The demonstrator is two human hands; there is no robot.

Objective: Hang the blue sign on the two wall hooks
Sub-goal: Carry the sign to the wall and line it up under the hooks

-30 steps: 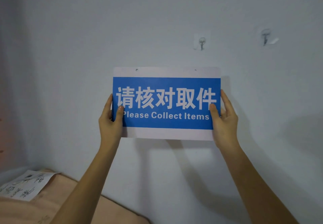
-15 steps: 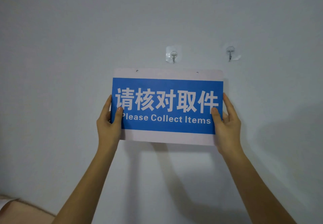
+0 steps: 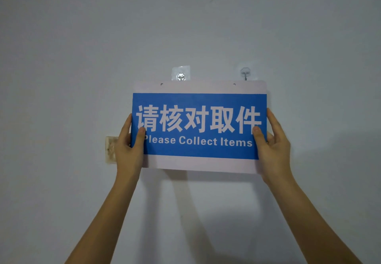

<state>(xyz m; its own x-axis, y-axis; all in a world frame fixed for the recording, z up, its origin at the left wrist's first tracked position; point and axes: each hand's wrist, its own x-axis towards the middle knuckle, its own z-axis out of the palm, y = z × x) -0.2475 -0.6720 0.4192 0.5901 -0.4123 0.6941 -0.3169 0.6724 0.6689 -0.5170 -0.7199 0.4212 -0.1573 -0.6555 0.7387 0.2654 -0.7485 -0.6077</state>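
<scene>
I hold the blue sign (image 3: 199, 125), white-bordered with white lettering, flat in front of the wall. My left hand (image 3: 128, 146) grips its left edge and my right hand (image 3: 272, 140) grips its right edge, thumbs on the front. Two small holes sit near its top edge. Two clear adhesive wall hooks stick to the wall just above the sign: the left hook (image 3: 181, 75) and the right hook (image 3: 245, 74). The sign's top edge overlaps the lower tips of both hooks. Each hole lies slightly left of its hook.
A plain pale wall (image 3: 82, 57) fills the view. A yellowed square patch (image 3: 110, 149) is stuck to the wall behind my left hand. The sign and my arms cast shadows below.
The sign has risen and shifted right toward the hooks, its top edge now reaching them. The view has tilted up, so the pink surface at lower left has dropped out of sight.
</scene>
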